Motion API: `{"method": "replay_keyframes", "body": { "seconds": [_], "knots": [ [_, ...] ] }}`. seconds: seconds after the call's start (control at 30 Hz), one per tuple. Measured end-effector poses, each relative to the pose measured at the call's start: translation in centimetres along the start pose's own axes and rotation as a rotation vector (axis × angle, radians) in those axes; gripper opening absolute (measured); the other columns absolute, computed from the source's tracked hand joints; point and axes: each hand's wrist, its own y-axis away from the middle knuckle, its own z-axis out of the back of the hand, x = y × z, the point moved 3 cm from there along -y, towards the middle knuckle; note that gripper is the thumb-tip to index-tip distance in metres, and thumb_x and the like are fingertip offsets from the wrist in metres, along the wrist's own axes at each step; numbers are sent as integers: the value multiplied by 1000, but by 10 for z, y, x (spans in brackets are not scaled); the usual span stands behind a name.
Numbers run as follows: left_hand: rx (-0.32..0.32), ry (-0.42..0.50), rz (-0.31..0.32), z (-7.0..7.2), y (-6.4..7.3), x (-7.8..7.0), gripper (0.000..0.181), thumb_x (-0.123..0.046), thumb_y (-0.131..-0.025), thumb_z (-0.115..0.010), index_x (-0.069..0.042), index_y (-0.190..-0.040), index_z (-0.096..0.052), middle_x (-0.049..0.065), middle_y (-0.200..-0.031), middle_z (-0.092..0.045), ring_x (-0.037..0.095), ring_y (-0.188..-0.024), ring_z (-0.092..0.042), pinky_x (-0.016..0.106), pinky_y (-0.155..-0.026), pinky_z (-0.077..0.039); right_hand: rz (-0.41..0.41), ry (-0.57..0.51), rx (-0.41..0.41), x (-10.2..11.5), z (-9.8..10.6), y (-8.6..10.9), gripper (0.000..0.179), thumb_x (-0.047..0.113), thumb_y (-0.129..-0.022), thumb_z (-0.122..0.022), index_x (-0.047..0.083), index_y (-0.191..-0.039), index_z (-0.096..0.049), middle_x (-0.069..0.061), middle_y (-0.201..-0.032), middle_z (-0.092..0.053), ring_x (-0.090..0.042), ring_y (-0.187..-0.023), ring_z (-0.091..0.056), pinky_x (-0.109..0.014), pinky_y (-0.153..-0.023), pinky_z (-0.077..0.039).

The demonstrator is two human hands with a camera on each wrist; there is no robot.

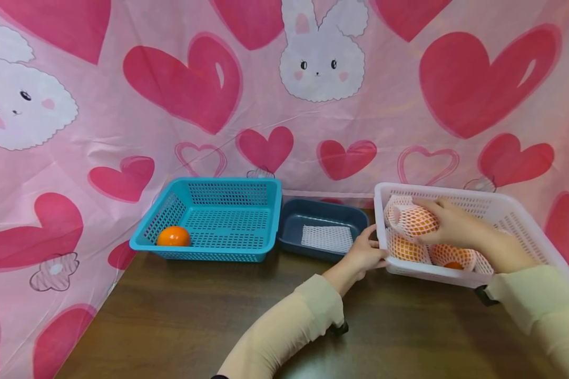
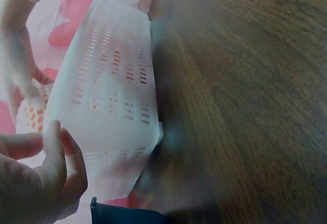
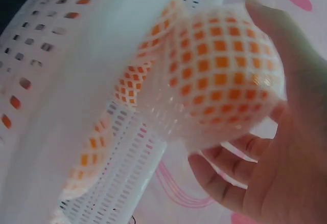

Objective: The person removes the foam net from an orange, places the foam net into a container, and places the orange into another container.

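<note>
An orange in a white foam net (image 1: 414, 221) is in the grip of my right hand (image 1: 452, 221), raised at the left end of the white basket (image 1: 436, 272). In the right wrist view the fingers and thumb curve round the netted orange (image 3: 222, 70), and loose net hangs off one side. More netted oranges (image 1: 408, 249) lie beneath it in the basket. My left hand (image 1: 364, 252) pinches the basket's near left corner. From the left wrist the thumb and fingers (image 2: 53, 155) show at the basket's rim.
A blue basket (image 1: 208, 256) on the left holds one bare orange (image 1: 173, 236). Between the baskets stands a dark tray (image 1: 289, 243) with a flat foam net (image 1: 327, 238) in it. All sit on a brown wooden table (image 1: 194, 316) before a pink heart-patterned cloth (image 1: 389, 116).
</note>
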Motion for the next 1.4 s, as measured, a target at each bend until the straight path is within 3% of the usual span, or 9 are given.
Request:
{"method": "replay_keyframes", "body": {
  "seconds": [0.23,0.47,0.73,0.97,1.13,1.27,1.4],
  "knots": [
    [-4,25,6,1,0,1,71,15,-91,-65,-17,-152,-47,9,-99,-61,28,-91,-69,39,-80,-61,59,10,-108,0,-14,-7,110,40,-64,-98,-10,-143,-40,-44,-134,-45,-64,-121,-43,-76,-99,-33],
    [15,78,12,1,0,4,69,15,-91,-65,-17,-149,-49,12,-101,-63,29,-92,-70,41,-81,-60,35,-85,-145,1,-22,-10,102,27,-70,-96,-13,-144,-38,-43,-137,-41,-62,-125,-39,-76,-101,-33],
    [32,90,10,3,2,2,69,15,-91,-65,-15,-151,-48,11,-99,-65,32,-94,-72,41,-81,-60,31,-80,-191,5,-20,-7,94,24,-74,-92,-9,-145,-39,-40,-138,-43,-60,-126,-41,-75,-101,-34],
    [60,93,17,5,3,0,69,15,-92,-62,-11,-154,-45,19,-112,-67,36,-101,-70,41,-83,-60,67,-42,-241,11,-12,-3,92,27,-73,-93,-8,-142,-43,-38,-137,-45,-58,-125,-44,-74,-100,-37],
    [97,117,23,10,5,-4,63,10,-94,-61,-4,-153,-45,21,-122,-67,36,-110,-68,42,-89,-58,54,-40,-208,23,-5,-1,91,31,-75,-92,-7,-143,-43,-37,-138,-47,-57,-125,-45,-74,-99,-38],
    [128,67,29,16,7,-7,58,4,-96,-62,-2,-152,-46,16,-123,-68,30,-106,-69,40,-93,-56,26,-51,-158,36,-3,1,94,40,-78,-89,-6,-145,-43,-36,-138,-49,-55,-126,-46,-73,-98,-39],
    [183,19,28,21,12,-9,57,1,-98,-61,-1,-152,-45,15,-128,-67,31,-108,-69,43,-98,-53,39,-63,-166,47,-2,3,93,43,-78,-88,-4,-145,-44,-33,-137,-52,-51,-123,-50,-72,-97,-42]
  ]
}}
